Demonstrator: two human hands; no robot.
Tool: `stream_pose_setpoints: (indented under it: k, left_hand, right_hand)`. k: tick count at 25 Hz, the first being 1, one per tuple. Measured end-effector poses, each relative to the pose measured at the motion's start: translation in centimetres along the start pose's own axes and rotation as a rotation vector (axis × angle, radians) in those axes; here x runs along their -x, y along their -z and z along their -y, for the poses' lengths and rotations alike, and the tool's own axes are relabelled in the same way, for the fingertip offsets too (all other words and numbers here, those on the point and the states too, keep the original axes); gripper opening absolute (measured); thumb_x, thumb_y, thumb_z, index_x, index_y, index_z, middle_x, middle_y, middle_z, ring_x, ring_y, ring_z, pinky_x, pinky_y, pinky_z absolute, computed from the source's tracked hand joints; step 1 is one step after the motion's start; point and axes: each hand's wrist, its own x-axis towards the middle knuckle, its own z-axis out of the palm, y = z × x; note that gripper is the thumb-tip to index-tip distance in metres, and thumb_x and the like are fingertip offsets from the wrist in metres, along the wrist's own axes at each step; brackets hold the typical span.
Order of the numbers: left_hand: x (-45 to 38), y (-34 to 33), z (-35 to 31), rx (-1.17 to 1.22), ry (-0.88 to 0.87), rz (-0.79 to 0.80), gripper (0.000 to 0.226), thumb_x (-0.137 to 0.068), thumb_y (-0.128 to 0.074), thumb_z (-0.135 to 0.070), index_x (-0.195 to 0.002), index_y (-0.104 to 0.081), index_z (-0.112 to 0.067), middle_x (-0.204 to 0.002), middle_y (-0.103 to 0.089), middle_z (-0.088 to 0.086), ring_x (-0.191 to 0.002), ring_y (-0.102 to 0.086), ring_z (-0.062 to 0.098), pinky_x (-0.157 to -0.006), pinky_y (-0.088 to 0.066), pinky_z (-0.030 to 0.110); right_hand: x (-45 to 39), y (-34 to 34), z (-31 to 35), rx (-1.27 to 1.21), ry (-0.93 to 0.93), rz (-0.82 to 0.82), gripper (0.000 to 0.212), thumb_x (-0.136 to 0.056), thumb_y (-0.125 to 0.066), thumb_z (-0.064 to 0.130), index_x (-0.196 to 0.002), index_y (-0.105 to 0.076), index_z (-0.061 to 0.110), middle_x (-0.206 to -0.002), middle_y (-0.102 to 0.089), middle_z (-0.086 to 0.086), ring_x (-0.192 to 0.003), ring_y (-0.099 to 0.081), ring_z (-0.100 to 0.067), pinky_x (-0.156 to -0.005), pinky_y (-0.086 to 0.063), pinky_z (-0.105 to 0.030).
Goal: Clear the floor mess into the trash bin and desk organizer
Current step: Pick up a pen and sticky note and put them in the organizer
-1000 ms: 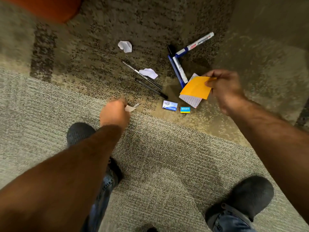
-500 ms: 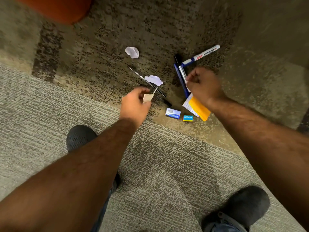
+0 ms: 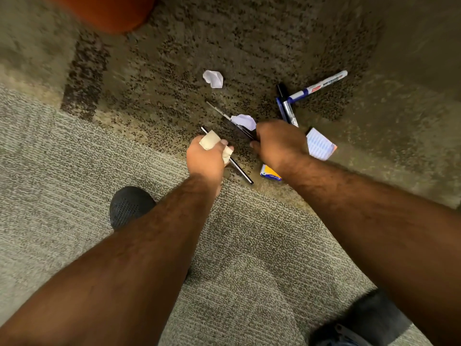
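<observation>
Carpet in grey and speckled brown patches fills the view; an orange rounded object sits at the far left edge. Two dark shoes stand near. Scattered mess, far to near: a white paper scrap, a whiteboard marker with two more markers beside it, a second paper scrap lying on a thin pen, a lined notepad to the right, a small blue box. Left hand is curled tight around a tan crumpled paper, above a black pen. Right hand, fingers bent downward, touches the pen under the second scrap; whether it grips cannot be told.
</observation>
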Motion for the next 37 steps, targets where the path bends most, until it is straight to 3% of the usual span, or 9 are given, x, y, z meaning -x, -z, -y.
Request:
stream_pose_setpoints:
  k: [4,7,12,18,21,26,28,33,37]
  left_hand:
    - [-0.2,-0.5,-0.4,0.055,0.038,0.036,0.017,-0.098,-0.065,-0.004,-0.101,-0.058,-0.019,-0.096,-0.081,0.004,-0.079,-0.079,0.016,-0.058,-0.059,0.029]
    - [0.3,-1.1,-0.7,0.049,0.097,0.074,0.020,-0.100,-0.062,-0.004,-0.097,-0.057,-0.023,-0.107,-0.080,0.007,-0.086,-0.079,0.020,-0.069,-0.057,0.033]
    - [0.1,-1.8,-0.8,0.082,0.090,0.074,0.016,-0.104,-0.050,-0.002,-0.103,-0.059,-0.015,-0.112,-0.078,0.011,-0.080,-0.074,0.023,-0.063,-0.049,0.031]
    - [1.6,-2.5,-1.3,0.205,0.143,0.105,0.012,-0.109,-0.049,-0.010,-0.113,-0.060,-0.013,-0.117,-0.078,0.008,-0.092,-0.077,0.022,-0.088,-0.061,0.041]
    - [4.2,-2.6,-3.7,0.313,0.149,0.128,0.025,-0.108,-0.052,-0.012,-0.130,-0.062,-0.005,-0.104,-0.077,0.005,-0.088,-0.077,0.024,-0.077,-0.065,0.040]
    - [12.1,-2.5,-11.1,0.450,0.120,0.285,0.030,-0.109,-0.045,-0.006,-0.138,-0.054,-0.003,-0.120,-0.072,0.015,-0.097,-0.075,0.031,-0.070,-0.067,0.041]
    - [15.7,-2.8,-15.3,0.489,0.066,0.341,0.029,-0.109,-0.044,-0.005,-0.137,-0.052,-0.004,-0.114,-0.073,0.013,-0.104,-0.076,0.033,-0.076,-0.065,0.042]
    - [26.3,-3.3,-26.6,0.533,-0.085,0.497,0.017,-0.107,-0.049,-0.003,-0.116,-0.063,-0.007,-0.089,-0.074,0.005,-0.088,-0.081,0.022,-0.076,-0.065,0.035]
    - [36.0,-2.7,-34.6,0.523,-0.177,0.597,0.012,-0.106,-0.053,-0.004,-0.110,-0.063,-0.009,-0.087,-0.080,0.003,-0.094,-0.080,0.025,-0.073,-0.065,0.032]
  right_hand:
    - [-0.4,0.4,0.4,0.049,0.000,0.026,0.023,-0.093,-0.066,0.025,-0.114,-0.071,0.017,-0.116,-0.073,-0.009,-0.108,-0.071,-0.033,-0.084,-0.055,-0.036]
    - [0.0,0.7,-0.5,-0.052,-0.068,0.087,0.026,-0.087,-0.073,0.030,-0.111,-0.072,0.020,-0.117,-0.073,-0.007,-0.110,-0.070,-0.031,-0.088,-0.055,-0.035]
    - [0.1,0.0,-2.1,-0.405,-0.201,0.111,0.022,-0.076,-0.086,0.033,-0.071,-0.066,0.023,-0.084,-0.072,0.004,-0.088,-0.070,-0.021,-0.078,-0.056,-0.031]
    - [2.4,-0.2,-2.7,-0.776,-0.118,0.032,0.015,-0.080,-0.083,0.017,-0.091,-0.075,0.026,-0.077,-0.069,0.009,-0.074,-0.065,-0.010,-0.077,-0.053,-0.027]
    - [5.0,1.8,-2.2,-0.834,-0.111,-0.030,0.014,-0.083,-0.079,0.015,-0.097,-0.078,0.018,-0.077,-0.070,0.008,-0.068,-0.061,-0.004,-0.071,-0.048,-0.022]
    - [11.3,10.7,-1.1,-0.871,-0.059,-0.167,0.017,-0.090,-0.072,0.012,-0.104,-0.082,0.015,-0.093,-0.080,0.001,-0.080,-0.065,-0.005,-0.074,-0.049,-0.023]
    - [14.0,16.0,-0.8,-0.861,-0.030,-0.258,0.019,-0.090,-0.071,0.013,-0.105,-0.082,0.019,-0.092,-0.080,0.004,-0.077,-0.064,-0.005,-0.068,-0.045,-0.022]
    - [20.5,30.2,-0.6,-0.824,-0.021,-0.452,0.023,-0.090,-0.070,0.016,-0.108,-0.081,0.025,-0.094,-0.075,0.006,-0.083,-0.063,-0.008,-0.066,-0.038,-0.010]
    - [27.2,41.8,-0.9,-0.853,-0.013,-0.521,0.021,-0.088,-0.073,0.018,-0.103,-0.082,0.028,-0.094,-0.076,0.010,-0.086,-0.066,-0.006,-0.074,-0.047,-0.017]
